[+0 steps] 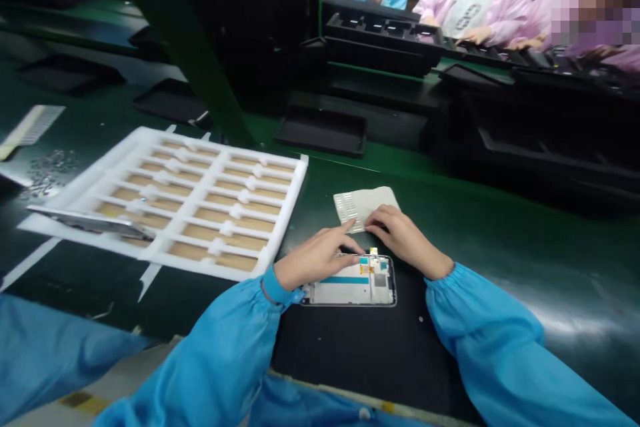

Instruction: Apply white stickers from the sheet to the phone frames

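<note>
A phone frame (340, 292) lies flat on a black mat (370, 353), its inner side up, with blue-green strips and a small yellow flex piece on it. My left hand (320, 255) reaches over the frame's upper left part, fingers apart, its index fingertip on a pale sheet of small strips (373, 200) just beyond. At that sheet's near edge, my right hand (400, 237) has thumb and fingers brought together in a pinch on the sheet. Whether a single strip is between those fingertips is too small to tell.
A white foam tray (223, 159) with several slots stands on the left, a phone part (95, 220) resting along its near side. Small loose parts (53, 170) lie at far left. A black tray (323, 130) sits ahead. A green post (195, 47) slants overhead. Co-workers (493, 13) sit opposite.
</note>
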Available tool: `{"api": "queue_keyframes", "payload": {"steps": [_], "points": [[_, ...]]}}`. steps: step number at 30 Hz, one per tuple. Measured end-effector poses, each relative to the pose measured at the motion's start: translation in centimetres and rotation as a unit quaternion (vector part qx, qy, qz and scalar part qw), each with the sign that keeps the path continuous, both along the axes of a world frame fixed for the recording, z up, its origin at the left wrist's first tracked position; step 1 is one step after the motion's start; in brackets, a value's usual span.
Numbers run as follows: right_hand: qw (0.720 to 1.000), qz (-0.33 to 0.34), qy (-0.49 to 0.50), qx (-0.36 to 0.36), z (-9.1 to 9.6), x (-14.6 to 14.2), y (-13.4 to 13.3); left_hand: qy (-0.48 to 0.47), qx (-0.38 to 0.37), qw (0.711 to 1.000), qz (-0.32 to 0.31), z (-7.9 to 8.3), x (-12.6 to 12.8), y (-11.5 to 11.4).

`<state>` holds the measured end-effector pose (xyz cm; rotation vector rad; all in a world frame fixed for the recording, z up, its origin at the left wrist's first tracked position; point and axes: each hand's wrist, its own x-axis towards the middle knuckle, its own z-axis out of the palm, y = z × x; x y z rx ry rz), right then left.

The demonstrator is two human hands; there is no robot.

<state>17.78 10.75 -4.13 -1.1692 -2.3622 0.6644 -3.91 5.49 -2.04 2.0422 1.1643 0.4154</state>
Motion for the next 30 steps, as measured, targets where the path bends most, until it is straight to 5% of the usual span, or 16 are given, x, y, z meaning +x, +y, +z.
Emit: {"api": "queue_keyframes", "payload": {"steps": [19, 30], "points": [[0.995, -0.062, -0.037, -0.062, 0.6, 0.1, 0.0, -0.012, -0.073, 0.997, -0.021, 0.9, 0.1, 0.9], [0.991, -0.096, 0.01, -0.087, -0.7, 0.3, 0.1, 0.002, -0.065, 0.997, -0.034, 0.9, 0.1, 0.9]]}}
